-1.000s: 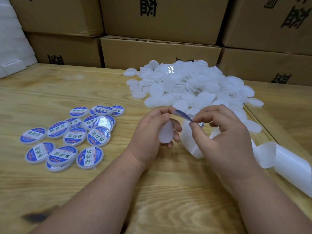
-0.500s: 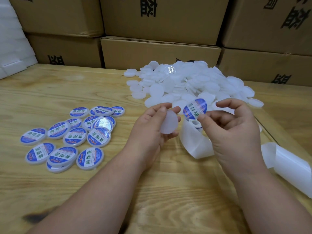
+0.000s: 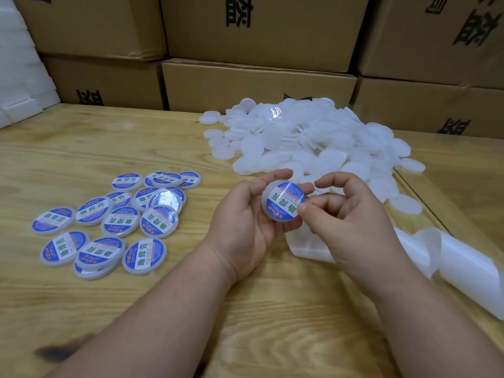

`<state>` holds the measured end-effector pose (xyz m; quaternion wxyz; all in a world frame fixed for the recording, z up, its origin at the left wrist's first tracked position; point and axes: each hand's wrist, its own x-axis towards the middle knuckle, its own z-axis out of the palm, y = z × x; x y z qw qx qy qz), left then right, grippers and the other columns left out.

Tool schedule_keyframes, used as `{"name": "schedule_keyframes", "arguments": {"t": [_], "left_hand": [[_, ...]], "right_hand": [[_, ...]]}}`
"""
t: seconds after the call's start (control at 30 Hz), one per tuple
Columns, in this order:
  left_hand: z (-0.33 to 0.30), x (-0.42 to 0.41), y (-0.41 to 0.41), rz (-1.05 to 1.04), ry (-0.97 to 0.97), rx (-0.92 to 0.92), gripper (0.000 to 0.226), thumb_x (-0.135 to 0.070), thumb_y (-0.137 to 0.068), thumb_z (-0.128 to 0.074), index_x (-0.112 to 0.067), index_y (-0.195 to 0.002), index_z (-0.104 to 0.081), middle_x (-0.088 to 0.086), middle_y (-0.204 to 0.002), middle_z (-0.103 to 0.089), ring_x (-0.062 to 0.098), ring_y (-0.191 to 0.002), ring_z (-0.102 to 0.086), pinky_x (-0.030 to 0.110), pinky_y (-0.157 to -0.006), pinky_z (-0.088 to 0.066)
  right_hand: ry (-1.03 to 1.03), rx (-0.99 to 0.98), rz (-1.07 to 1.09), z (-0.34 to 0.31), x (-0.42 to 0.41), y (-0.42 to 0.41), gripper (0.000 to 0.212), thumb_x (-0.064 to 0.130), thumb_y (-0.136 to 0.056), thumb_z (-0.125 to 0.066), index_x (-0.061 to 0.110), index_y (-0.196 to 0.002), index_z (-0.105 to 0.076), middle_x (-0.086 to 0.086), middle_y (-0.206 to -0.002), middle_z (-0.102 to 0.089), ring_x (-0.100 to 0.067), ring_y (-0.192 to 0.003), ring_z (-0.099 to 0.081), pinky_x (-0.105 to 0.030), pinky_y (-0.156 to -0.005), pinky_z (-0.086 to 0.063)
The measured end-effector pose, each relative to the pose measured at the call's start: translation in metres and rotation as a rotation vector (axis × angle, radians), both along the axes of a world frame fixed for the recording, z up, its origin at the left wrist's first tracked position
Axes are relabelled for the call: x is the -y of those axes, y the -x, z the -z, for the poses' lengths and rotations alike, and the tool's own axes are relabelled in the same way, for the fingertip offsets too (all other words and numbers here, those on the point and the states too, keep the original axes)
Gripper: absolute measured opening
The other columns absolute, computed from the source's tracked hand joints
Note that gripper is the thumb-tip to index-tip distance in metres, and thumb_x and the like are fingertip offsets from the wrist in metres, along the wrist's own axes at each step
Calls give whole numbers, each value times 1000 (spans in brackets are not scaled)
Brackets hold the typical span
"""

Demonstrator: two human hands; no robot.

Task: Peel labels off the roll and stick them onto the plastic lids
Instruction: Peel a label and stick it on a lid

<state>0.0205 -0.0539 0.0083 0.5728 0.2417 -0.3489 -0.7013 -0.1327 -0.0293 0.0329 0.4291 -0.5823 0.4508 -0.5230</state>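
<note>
Now the lid (image 3: 282, 201) in hand sits near the middle of the view, a blue-and-white label (image 3: 286, 199) already lying on its top face. The left hand (image 3: 245, 216) cups it from nine o'clock, fingers curled round its rim; the right hand (image 3: 346, 214) comes in from three o'clock with its thumb (image 3: 305, 208) touching the label's lower edge, its fingers bent above (likely smoothing it down, though how firmly it is stuck I cannot tell). Below the hands, toward five o'clock, spent white backing strip (image 3: 450, 257) trails across the bench (image 3: 136, 143). At nine o'clock lies a cluster of finished labelled lids (image 3: 109, 219), well over a dozen. At one o'clock a far larger heap of blank lids (image 3: 313, 143) waits. By that balance, I judge the job is early: most lids are unlabelled. Cardboard boxes (image 3: 259, 85) line the back.
</note>
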Motion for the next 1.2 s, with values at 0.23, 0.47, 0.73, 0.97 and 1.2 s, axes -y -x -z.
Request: {"name": "schedule_keyframes", "arguments": {"t": [0.23,0.47,0.73,0.97,1.2], "left_hand": [[0,-1,2,4,20,45,34,-13,-99,-33,-11,-115,-63,22,-115,-73,31,-102,-71,42,-84,-50],[0,-2,3,-33,62,144,29,-16,-96,-45,-12,-118,-63,20,-116,-73,31,-105,-71,51,-95,-48],[1,-1,4,-53,68,169,28,-16,-87,-52,-15,-111,-67,17,-110,-76,29,-103,-72,47,-90,-54],[2,-1,4,-46,68,140,33,-9,-81,-49,-18,-104,-72,20,-110,-75,30,-102,-71,48,-90,-52],[2,0,4,-40,59,124,41,-11,-78,-44,-12,-111,-68,22,-112,-74,33,-104,-70,46,-87,-51]], "right_hand": [[-2,12,7,3,1,1,29,3,-90,-71,20,-108,-55,3,-68,-74,-2,-60,-68,-11,-58,-48],[-21,-44,25,2,2,1,31,5,-89,-73,22,-109,-56,2,-66,-73,-11,-68,-73,-33,-75,-55],[-37,-66,45,2,1,0,32,5,-88,-73,25,-108,-56,0,-66,-72,-21,-73,-75,-52,-82,-57],[-30,-82,52,4,2,1,32,6,-88,-73,25,-108,-57,-2,-68,-73,-17,-73,-76,-47,-78,-56],[-32,-90,57,5,2,1,33,5,-89,-73,25,-109,-56,-2,-69,-74,-14,-72,-75,-44,-77,-55]]}}
